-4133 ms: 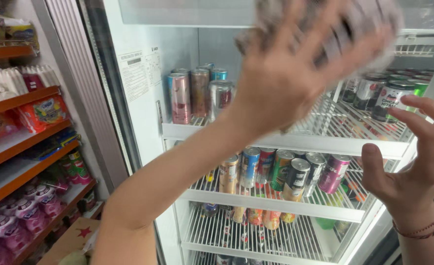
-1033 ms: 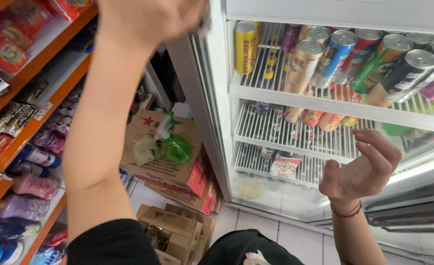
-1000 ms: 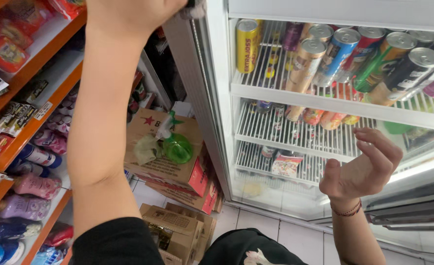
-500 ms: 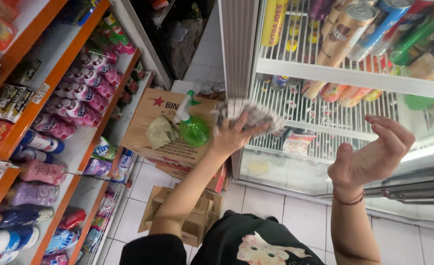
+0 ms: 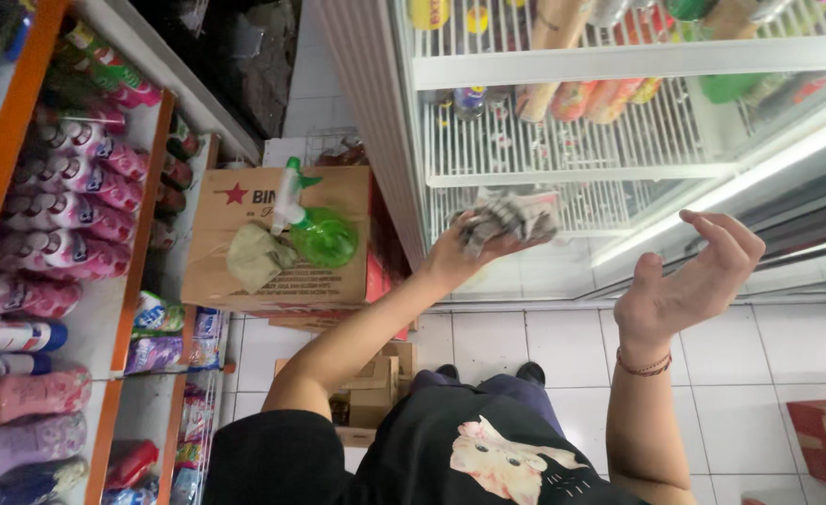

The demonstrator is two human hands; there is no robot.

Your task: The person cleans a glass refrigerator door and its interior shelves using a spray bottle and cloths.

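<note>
Clearly crumpled grey cloth (image 5: 506, 217) (striped)

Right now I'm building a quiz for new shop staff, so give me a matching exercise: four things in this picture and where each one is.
Things:
1. crumpled cloth
2. green spray bottle
3. right hand
4. pink bottles

Places or states:
A. on the orange shelves
B. open and empty, palm up
C. on top of the cardboard box
D. gripped in the left hand

Pairs: 1-D, 2-C, 3-B, 4-A
</note>
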